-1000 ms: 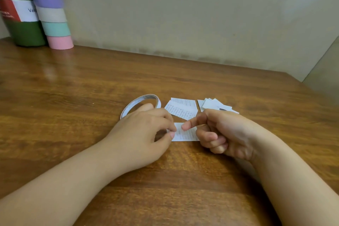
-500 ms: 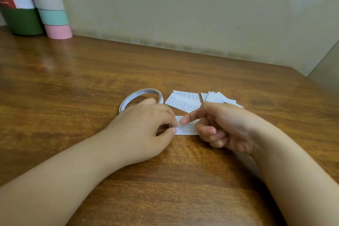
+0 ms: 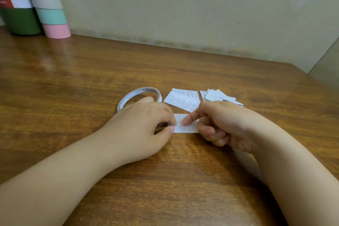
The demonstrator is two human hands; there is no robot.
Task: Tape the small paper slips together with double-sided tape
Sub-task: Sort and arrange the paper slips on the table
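Note:
A small printed paper slip [image 3: 189, 127] lies flat on the wooden table [image 3: 91, 82]. My left hand [image 3: 143, 124] pinches the slip's left edge between thumb and forefinger. My right hand [image 3: 225, 123] is curled, with its forefinger tip pressing down on the middle of the slip. Behind my left hand lies a thin roll of double-sided tape [image 3: 139, 95], partly hidden by my knuckles. Further back rest two overlapping printed slips [image 3: 181, 99] and a small pile of several white slips [image 3: 218, 95].
At the far left corner a dark green container [image 3: 16, 14] stands against the wall, with a stack of pastel tape rolls [image 3: 47, 3] beside it. The table's right edge runs near the wall corner at the far right.
The view shifted slightly. My right forefinger has slid a little to the left along the slip. My left hand keeps its pinch on the slip's edge.

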